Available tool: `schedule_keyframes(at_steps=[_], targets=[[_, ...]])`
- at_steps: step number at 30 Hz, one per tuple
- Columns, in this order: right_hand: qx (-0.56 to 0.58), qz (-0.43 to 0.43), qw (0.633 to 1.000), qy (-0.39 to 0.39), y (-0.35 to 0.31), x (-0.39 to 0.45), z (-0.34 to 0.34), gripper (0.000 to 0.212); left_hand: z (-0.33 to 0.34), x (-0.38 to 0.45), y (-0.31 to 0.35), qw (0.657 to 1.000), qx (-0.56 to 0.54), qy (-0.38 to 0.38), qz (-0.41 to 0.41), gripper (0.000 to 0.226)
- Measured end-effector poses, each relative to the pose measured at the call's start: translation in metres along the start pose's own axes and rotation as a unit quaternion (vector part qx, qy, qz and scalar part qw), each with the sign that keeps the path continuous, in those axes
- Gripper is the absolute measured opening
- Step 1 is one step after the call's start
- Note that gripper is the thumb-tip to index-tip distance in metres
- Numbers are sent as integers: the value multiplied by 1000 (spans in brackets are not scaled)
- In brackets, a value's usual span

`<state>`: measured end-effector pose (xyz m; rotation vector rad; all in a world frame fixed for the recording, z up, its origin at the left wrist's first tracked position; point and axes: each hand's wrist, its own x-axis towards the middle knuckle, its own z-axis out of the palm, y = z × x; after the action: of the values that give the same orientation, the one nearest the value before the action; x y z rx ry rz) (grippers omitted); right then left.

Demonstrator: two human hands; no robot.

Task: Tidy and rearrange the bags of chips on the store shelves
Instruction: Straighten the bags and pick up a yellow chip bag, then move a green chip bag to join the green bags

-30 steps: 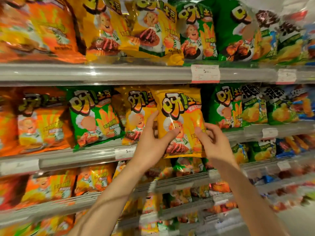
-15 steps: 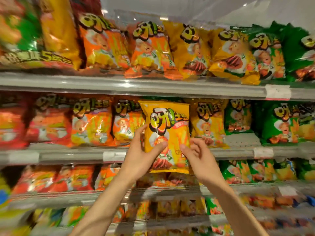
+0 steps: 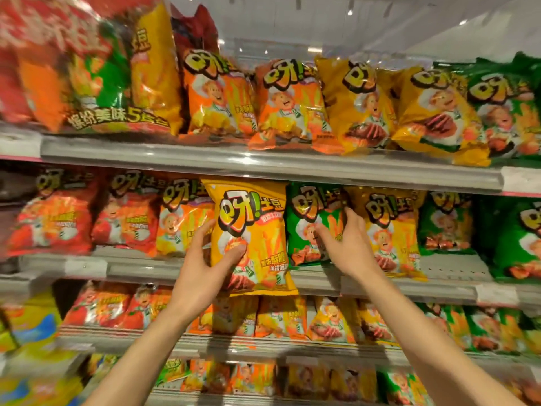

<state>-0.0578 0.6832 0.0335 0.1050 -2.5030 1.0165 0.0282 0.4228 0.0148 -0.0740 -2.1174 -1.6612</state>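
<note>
My left hand (image 3: 205, 268) holds the shiny yellow chip bag (image 3: 251, 238), thumb on its front and fingers curled round its left side. The bag stands just off the front edge of the middle grey shelf (image 3: 380, 284). My right hand (image 3: 348, 250) grips the green chip bag (image 3: 313, 218) by its right side. I think I am making room. Next I should push the green one aside and slide the yellow one in.

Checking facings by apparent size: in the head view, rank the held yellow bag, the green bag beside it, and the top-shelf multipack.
1. multipack, though blurred and cropped
2. yellow bag, held nearer by the left hand
3. green bag, partly covered by the right hand
</note>
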Motion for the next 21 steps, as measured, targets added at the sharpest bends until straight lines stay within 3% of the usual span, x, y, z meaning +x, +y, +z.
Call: schedule_keyframes(at_steps=[5,9,14,21], targets=[[58,101,991,-59,9,26,7,92,-4,-1,-3,1000,4,-9,3,67],[64,84,994,-23,4,31,7,81,-12,2,-8,1000,1,-8,4,67],[38,59,997,-11,-10,33,2,105,-21,1,-17,1000,5,-6,2,70],[35,73,997,1,-30,31,-10,98,-23,-7,-13,1000,9,5,-1,69]])
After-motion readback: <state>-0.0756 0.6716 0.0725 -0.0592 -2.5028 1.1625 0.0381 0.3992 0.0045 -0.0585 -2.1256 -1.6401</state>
